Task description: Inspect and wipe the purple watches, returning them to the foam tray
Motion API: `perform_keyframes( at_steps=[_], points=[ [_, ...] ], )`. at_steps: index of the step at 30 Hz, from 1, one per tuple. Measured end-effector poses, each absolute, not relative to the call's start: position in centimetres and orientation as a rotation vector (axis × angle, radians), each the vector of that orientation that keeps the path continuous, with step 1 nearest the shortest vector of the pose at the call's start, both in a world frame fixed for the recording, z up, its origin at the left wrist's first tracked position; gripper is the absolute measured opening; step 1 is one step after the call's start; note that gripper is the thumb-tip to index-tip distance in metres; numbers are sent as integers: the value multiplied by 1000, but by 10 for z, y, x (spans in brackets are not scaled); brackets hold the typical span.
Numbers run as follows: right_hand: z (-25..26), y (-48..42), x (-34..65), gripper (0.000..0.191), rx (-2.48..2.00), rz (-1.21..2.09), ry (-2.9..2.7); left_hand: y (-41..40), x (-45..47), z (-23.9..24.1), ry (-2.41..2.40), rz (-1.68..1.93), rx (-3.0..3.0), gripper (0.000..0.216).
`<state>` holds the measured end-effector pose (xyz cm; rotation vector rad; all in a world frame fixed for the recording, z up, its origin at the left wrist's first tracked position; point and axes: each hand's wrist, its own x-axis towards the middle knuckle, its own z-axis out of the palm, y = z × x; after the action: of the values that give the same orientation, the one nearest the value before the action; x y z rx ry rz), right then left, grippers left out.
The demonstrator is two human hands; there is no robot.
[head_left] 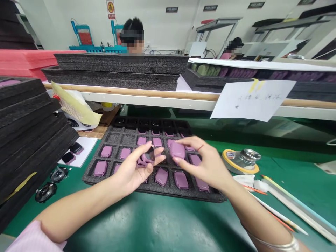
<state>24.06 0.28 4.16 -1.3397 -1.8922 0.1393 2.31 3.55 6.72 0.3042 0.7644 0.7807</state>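
Observation:
A black foam tray [115, 138] lies on the green table, its pockets holding several purple watch-shaped cases [161, 176]. Above the tray my left hand [133, 168] is closed round one purple case with a dark screen [147, 156], palm turned up. Just to its right my right hand [203, 162] pinches another purple case [177, 149] between thumb and fingers, back side up. The two hands are close together over the tray's middle.
Stacked black foam trays [28, 119] rise at the left, with two dark-faced cases [72, 153] on white paper beside them. A tape roll with a metal weight [243, 159] and long sticks [283, 203] lie at the right. A shelf with foam sheets and a paper note [252, 99] runs behind; two people sit beyond it.

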Motion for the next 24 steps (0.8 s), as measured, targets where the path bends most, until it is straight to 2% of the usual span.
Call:
perform_keyframes(
  at_steps=[3, 6, 9, 11, 15, 16, 20, 24],
  points=[
    [9, 3, 245, 29, -1369, 187, -1987, 38, 20, 68, 736, 796, 349, 20],
    [0, -2, 245, 36, -1382, 199, -1999, 35, 18, 68, 685, 784, 420, 20],
    [21, -7, 242, 39, -1367, 191, -1946, 32, 20, 64, 620, 753, 415, 18],
    [42, -10, 235, 40, -1290, 230, -1942, 29, 23, 60, 575, 701, 388, 26],
    [67, -15, 216, 58, -1086, 277, -2053, 25, 26, 52, 523, 624, 429, 38],
    [69, -16, 211, 54, -1057, 265, -2058, 23, 26, 50, 512, 616, 447, 38],
    [70, -21, 200, 21, -1013, 256, -1990, 19, 25, 50, 432, 620, 486, 40],
    [72, -24, 194, 15, -999, 284, -1905, 17, 25, 51, 368, 618, 510, 40]
  ],
)
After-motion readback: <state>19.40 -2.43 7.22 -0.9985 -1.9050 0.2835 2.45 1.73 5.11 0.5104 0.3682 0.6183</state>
